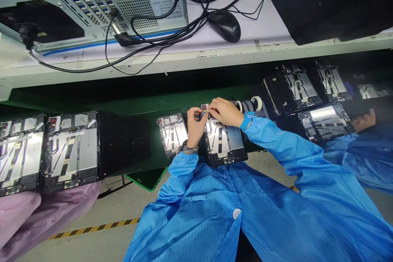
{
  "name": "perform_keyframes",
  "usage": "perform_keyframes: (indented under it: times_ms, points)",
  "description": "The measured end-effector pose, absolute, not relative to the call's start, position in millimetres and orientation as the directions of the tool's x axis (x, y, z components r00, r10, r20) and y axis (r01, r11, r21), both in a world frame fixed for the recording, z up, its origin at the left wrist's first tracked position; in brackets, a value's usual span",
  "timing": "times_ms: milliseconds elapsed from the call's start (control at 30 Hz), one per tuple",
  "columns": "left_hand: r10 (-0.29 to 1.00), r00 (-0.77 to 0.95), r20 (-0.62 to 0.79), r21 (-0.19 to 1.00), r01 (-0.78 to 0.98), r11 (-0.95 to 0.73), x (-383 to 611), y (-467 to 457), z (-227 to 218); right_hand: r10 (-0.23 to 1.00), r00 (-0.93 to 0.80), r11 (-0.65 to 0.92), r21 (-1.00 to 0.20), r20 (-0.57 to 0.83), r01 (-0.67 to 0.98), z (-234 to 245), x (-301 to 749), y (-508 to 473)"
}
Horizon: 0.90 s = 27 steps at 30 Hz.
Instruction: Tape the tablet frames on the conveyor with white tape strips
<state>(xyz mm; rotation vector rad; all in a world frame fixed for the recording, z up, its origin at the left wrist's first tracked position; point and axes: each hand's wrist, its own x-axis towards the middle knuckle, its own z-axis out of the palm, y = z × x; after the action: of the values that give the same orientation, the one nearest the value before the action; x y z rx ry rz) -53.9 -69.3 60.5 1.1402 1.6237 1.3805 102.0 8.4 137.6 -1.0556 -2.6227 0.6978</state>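
My left hand (195,125) and my right hand (225,111) meet over the top edge of an open tablet housing (222,141) lying on a green conveyor belt (147,106). The fingertips of both hands pinch a small dark part (206,109) at that edge, possibly a connector or cable, though the fingers hide most of it. Another open tablet housing (172,135) lies just left of my left hand. A blue wrist strap (246,121) circles my right wrist.
Several more tablet housings sit along the belt on both sides. Rolls of tape (250,105) stand beyond my right hand. A computer case (107,0), cables and a black mouse (224,25) lie on the white shelf above. A co-worker's hand (364,120) lies at the right.
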Motion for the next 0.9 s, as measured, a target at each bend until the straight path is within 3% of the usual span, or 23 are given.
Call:
perform_keyframes:
  times_ms: [367,667,900]
  points:
    - [0.932,-0.356,0.06,0.972,0.233,0.026,-53,-71,62,0.707,-0.706,0.631,-0.495,0.049,0.598,142,101,14]
    - [0.925,-0.354,0.14,0.958,0.284,-0.037,-51,-77,74,0.679,-0.725,0.638,-0.583,0.117,0.503,134,104,18]
    - [0.925,-0.376,0.047,0.984,0.177,0.022,-52,-74,65,0.682,-0.723,0.616,-0.615,0.106,0.491,136,104,19]
